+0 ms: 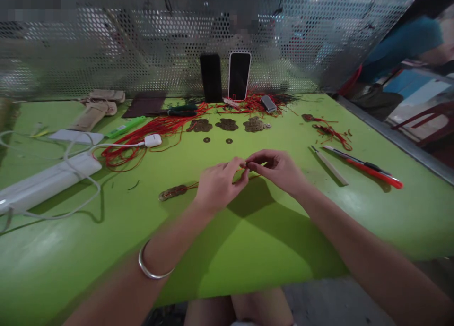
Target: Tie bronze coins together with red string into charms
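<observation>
My left hand [222, 179] is closed in a pinch on a thin red cord [192, 186]. To its left, the cord runs to a strip of overlapping bronze-coloured coins [172, 192] lying on the table. My right hand [278, 169] meets the left one, thumb and forefinger pinched together around a tiny dark bit at the cord; its kind cannot be made out. Beyond the hands lie two single coins with holes, a left one [206, 140] and a right one [229, 141]. Behind them sit coin clusters [227, 124].
A bundle of red cords [142, 137] and a white power strip [46, 182] with cables are on the left. Two phones lean at the back, one black [211, 78], one white-framed [239, 75]. On the right lie a red-handled pen-like tool [376, 171], a pale stick [329, 165] and cord scraps [333, 134].
</observation>
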Motion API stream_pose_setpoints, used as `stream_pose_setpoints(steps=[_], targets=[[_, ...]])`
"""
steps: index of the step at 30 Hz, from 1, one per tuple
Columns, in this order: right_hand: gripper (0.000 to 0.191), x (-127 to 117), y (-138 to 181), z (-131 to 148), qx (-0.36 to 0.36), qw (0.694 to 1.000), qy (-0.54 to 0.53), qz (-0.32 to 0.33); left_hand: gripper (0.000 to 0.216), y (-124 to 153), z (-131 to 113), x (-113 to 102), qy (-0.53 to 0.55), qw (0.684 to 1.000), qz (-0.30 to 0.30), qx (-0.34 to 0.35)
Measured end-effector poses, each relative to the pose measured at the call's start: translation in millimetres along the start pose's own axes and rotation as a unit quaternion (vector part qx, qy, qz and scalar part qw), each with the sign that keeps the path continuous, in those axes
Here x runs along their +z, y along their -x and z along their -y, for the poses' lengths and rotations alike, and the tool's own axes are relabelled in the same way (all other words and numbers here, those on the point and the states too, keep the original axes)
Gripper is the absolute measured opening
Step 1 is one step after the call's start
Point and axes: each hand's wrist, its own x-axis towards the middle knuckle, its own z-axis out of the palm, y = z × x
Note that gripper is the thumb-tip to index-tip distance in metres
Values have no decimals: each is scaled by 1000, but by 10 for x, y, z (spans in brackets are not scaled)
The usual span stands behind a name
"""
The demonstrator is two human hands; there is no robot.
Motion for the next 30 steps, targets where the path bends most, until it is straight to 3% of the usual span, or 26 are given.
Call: stream_pose_setpoints(steps=[9, 20, 30], targets=[[36, 13, 7, -4, 47, 995, -81, 23, 24, -5, 16, -28, 3, 998, 65, 16], [36, -48, -9, -11, 50, 997, -58, 25, 18, -18, 23, -3, 56, 998, 25, 8], [33, -182, -3, 65, 21, 999, 2, -39, 18, -23, 37, -14, 73, 997, 18, -26]])
